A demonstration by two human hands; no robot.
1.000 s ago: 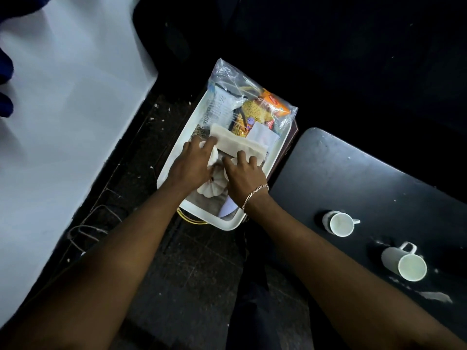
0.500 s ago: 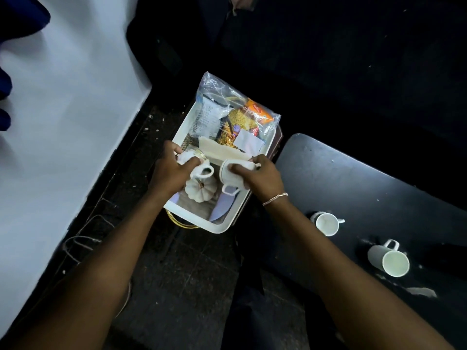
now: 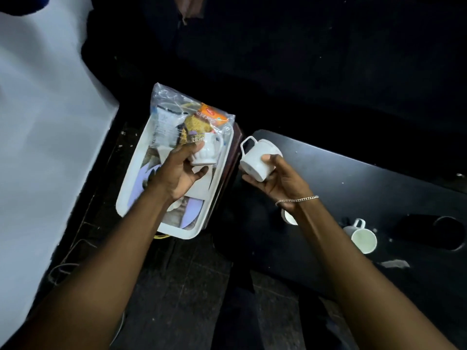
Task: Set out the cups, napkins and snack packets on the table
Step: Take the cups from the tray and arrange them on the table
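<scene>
My left hand grips a ribbed white cup above the white tray. My right hand holds a plain white cup on its side, handle up, just past the tray's right edge near the corner of the black table. A clear bag of snack packets lies at the tray's far end. Napkins and pale paper lie in the tray under my left hand. On the table stand a white cup and another cup mostly hidden by my right wrist.
A white surface fills the left side. Dark tiled floor runs between it and the table. A round dark hole or object sits at the table's right. A scrap of paper lies near the table's front edge.
Both hands have lifted a cup each out of the tray. The right hand has moved right toward the table; the left has risen over the tray's middle.
</scene>
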